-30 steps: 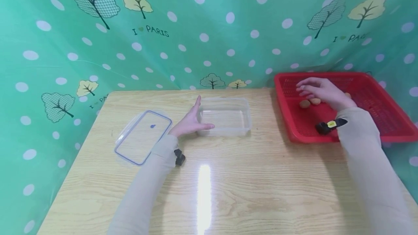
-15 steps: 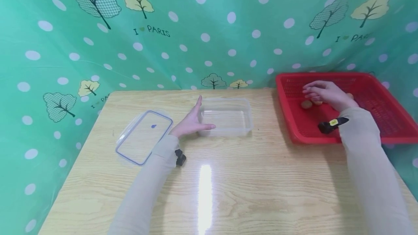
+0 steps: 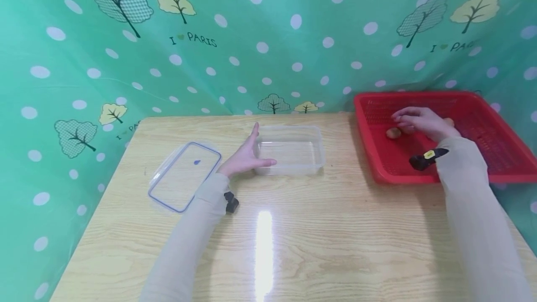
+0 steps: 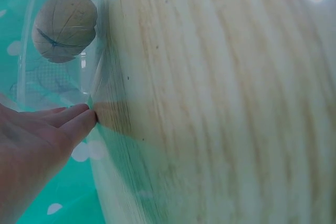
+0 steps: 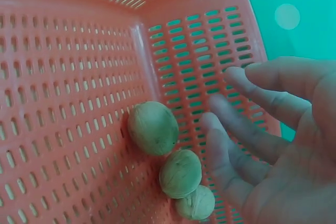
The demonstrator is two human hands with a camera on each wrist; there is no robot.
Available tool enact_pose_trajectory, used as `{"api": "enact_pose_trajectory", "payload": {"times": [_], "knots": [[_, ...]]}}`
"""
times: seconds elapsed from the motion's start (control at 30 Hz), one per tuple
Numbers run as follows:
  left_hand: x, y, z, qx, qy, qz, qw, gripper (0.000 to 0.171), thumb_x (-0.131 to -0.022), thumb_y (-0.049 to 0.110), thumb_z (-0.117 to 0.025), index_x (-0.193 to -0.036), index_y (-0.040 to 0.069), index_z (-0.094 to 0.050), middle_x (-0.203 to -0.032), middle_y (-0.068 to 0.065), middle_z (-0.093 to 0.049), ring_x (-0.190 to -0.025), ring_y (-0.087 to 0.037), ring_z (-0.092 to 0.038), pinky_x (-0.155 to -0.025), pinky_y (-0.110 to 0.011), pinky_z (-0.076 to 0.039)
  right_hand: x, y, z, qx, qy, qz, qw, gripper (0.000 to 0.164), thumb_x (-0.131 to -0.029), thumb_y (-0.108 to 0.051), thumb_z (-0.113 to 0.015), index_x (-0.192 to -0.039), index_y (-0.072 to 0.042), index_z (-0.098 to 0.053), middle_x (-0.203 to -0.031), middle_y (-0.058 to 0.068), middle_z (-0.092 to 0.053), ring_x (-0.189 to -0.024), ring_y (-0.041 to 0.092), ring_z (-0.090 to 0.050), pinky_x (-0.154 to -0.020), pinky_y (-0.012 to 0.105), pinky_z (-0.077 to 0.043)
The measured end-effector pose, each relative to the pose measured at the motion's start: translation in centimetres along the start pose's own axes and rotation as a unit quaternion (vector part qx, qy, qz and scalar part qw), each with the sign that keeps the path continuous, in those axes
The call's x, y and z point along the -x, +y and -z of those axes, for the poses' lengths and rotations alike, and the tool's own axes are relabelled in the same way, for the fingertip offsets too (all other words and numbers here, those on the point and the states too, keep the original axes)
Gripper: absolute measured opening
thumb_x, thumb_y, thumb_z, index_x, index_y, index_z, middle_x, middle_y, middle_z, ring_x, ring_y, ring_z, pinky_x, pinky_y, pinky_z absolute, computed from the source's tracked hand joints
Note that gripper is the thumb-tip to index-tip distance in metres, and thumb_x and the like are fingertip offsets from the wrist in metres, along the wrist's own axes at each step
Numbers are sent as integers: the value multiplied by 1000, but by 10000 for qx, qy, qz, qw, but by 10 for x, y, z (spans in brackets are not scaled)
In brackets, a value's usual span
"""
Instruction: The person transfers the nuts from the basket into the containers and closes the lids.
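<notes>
My left hand [image 3: 246, 156] lies against the left end of a clear plastic food box [image 3: 293, 169], thumb and fingers spread along it. In the left wrist view, straight fingers touch the clear plastic, and a walnut [image 4: 65, 27] shows in or behind it; the head view shows none there. My right hand [image 3: 421, 121] hovers inside a red basket [image 3: 371, 153], above several walnuts [image 3: 393, 133]. Seen from the right wrist, its fingers are loosely curved beside three walnuts [image 5: 180, 173], apart from them, with nothing in their grasp.
A clear lid with a blue seal [image 3: 184, 176] lies on the wooden table [image 3: 327, 236], left of the box and beside my left sleeve. A green dotted cloth [image 3: 235, 36] hangs behind the table. The basket's slotted walls [image 5: 79, 103] surround the walnuts.
My right hand has shifted slightly right and lower in the basket, over the walnuts. The left hand, box and lid have stayed in place.
</notes>
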State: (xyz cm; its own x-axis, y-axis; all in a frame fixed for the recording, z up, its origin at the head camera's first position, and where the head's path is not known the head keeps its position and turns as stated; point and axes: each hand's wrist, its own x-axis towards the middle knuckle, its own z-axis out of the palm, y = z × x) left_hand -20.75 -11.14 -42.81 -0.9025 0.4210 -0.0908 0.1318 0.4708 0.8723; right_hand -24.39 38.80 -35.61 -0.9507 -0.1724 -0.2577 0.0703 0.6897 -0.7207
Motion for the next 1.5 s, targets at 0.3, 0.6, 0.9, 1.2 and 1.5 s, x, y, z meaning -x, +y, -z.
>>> {"api": "enact_pose_trajectory", "payload": {"times": [0.3, 0.6, 0.9, 1.2, 1.5], "knots": [[1, 1, 1, -44, 13, -9, 10000, 128, -74, 36, -83, -153, 24, 17, -161, -9, 1, -145, -27, -1, -114, -52, -5, -11, 11, 3, -55, -281, 5, 9996, 53, -95, -17, -63, -138, 5, -42, -120, 6, -56, -104, 26, -59, -85, 31, -53], [2, 2, 1, -91, 24, 31, 10000, 127, -75, 36, -83, -153, 22, 16, -161, -7, 3, -145, -26, -1, -115, -50, -6, -16, 16, 6, 132, -529, -31, 9985, 55, -90, -17, -68, -137, 2, -46, -124, 16, -57, -109, 31, -53, -87, 40, -52], [2, 4, 0, 39, -14, 21, 10000, 127, -75, 35, -83, -152, 26, 17, -161, -8, 2, -145, -26, 0, -114, -52, -5, -21, 17, 1, 621, -886, -182, 9940, 62, -87, -23, -72, -139, -1, -45, -130, 19, -51, -118, 37, -46, -93, 51, -47], [0, -1, 1, 14, 37, 13, 10000, 127, -75, 36, -83, -153, 25, 17, -161, -11, 0, -145, -26, -2, -115, -51, -5, -23, 10, -11, 909, -1295, -583, 9857, 70, -83, -40, -74, -141, -10, -48, -136, 18, -43, -121, 41, -36, -87, 52, -48], [0, -1, -1, 48, 36, 63, 10000, 128, -74, 36, -84, -153, 28, 16, -161, -9, 0, -145, -26, -1, -114, -52, -6, -23, 12, -11, 663, -1301, -398, 9885, 65, -83, -32, -77, -138, -10, -51, -133, 14, -49, -119, 35, -42, -86, 48, -51]]}}
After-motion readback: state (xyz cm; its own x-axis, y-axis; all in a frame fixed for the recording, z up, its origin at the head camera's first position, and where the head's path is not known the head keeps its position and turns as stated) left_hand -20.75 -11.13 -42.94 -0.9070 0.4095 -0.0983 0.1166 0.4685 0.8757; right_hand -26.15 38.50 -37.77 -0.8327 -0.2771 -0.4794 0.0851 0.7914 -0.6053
